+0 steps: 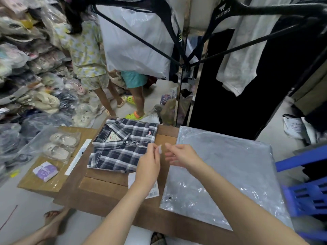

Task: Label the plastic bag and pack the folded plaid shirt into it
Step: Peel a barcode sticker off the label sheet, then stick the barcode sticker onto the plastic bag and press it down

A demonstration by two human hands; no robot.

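Two bare hands meet in mid-air above the brown cardboard work surface (pixel 106 188), and between them is one small white sticker label (pixel 160 149). The left hand (pixel 147 167) pinches it at thumb and fingertips; the right hand (pixel 182 154) hovers just beside it, fingers loosely spread and closed on nothing, blurred at the tips, so whether it touches the label I cannot tell.

Now the geometry that matters. The clear flat plastic bag (pixel 224 174) lies along the right edge of the surface, directly under and beyond the right hand, its long axis running from the near edge toward the far right corner. That puts the right hand nearer the bag; the label has only a short way to go rightward and down to land on the plastic.

The folded navy-and-white plaid shirt (pixel 122 147) sits at the far edge, left of the hands, collar pointing away, nearer the left hand and not yet in the bag. A white barcode slip (pixel 153 190) lies by the left wrist. Labelling looks like the step in hand; packing comes after.
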